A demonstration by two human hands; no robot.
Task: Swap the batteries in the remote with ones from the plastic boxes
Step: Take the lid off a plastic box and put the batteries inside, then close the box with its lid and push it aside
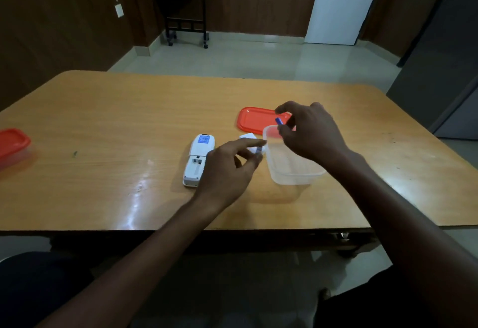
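Two hands over the tan wooden table (103, 120), both pinching something. Largest item near them: clear rectangular plastic box (292, 167), open, sitting under my right hand (310, 131) and just right of my left hand (227, 169). Box looks empty from what I can see of it; the right wrist hides part.

Beyond the box, behind my right hand: flat orange-red plastic lid (254, 119), lying on the table, far corner covered by my fingers.

Far to the left of my left hand, at the table edge: second plastic box with an orange-red lid on (13, 144), closed, well apart from everything else.

Just left of my left hand: white remote (198, 159), face down, blue label at the far end, battery compartment open at the near end. My left knuckles overlap its right edge in view; cannot tell whether they touch.

Between the hands, just beyond my left fingertips: small white piece (248, 137) on the table, probably the battery cover, partly hidden.

Right hand: thumb and forefinger pinch a small blue battery (278, 121), held above the box's far rim, other fingers curled loosely.

Left hand: thumb and forefinger close on a small blue-and-white cylindrical battery (259, 150), next to the box's left wall, other fingers half curled.
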